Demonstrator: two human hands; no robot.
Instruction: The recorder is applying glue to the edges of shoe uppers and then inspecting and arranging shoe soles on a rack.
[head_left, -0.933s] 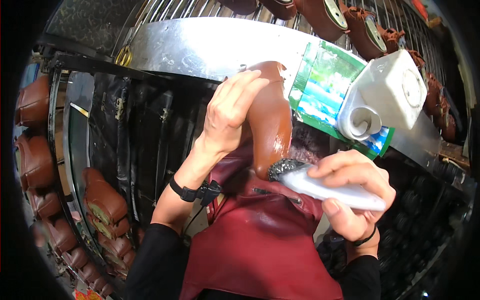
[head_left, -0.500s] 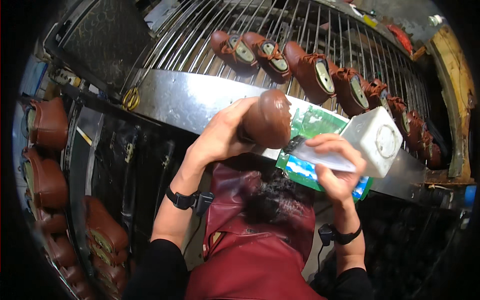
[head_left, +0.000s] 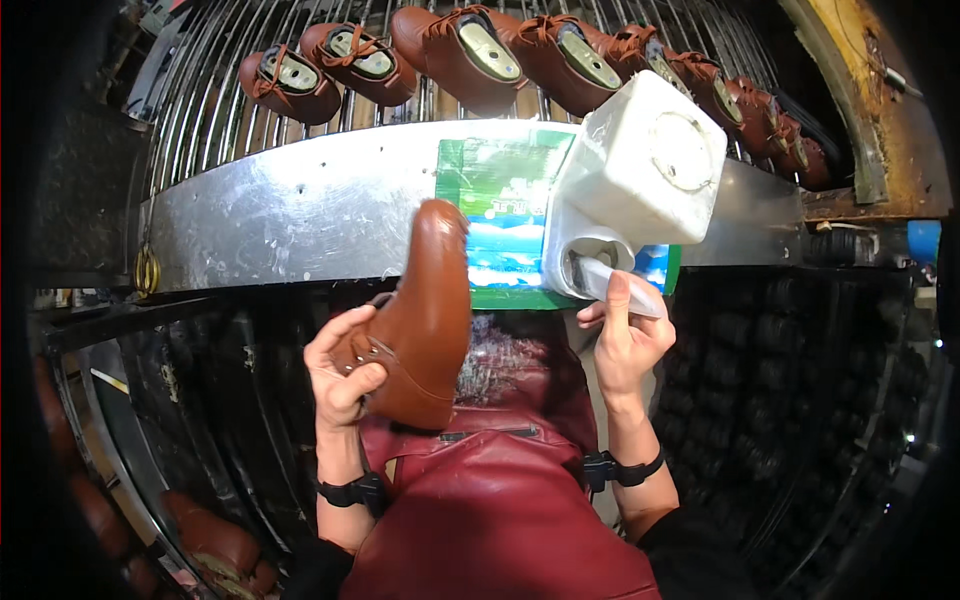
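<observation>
A brown leather shoe (head_left: 437, 315) is in my left hand (head_left: 343, 365), tilted steeply with its toe pointing away from me. My thumb presses beside its eyelets and the fingers grip the upper. In my right hand (head_left: 630, 345) is a brush with a whitish handle (head_left: 630, 288), pinched between thumb and fingers. The brush's far end is inside the round mouth of a white plastic container (head_left: 650, 150), so its bristles are hidden. That container rests on a green and blue printed plastic sheet (head_left: 505, 215).
A metal ledge (head_left: 300, 190) runs across in front of me. On the rack (head_left: 215, 110) behind it stand several brown shoes (head_left: 470, 55) in a row. Scissors with yellow handles (head_left: 147, 270) hang at the left. More brown shoes (head_left: 215, 535) lie lower left. A red apron (head_left: 490, 510) covers my lap.
My left hand has lowered the shoe toward my lap and turned it to show its side. The brush has gone from beside the shoe into the container's mouth. The view has shifted right.
</observation>
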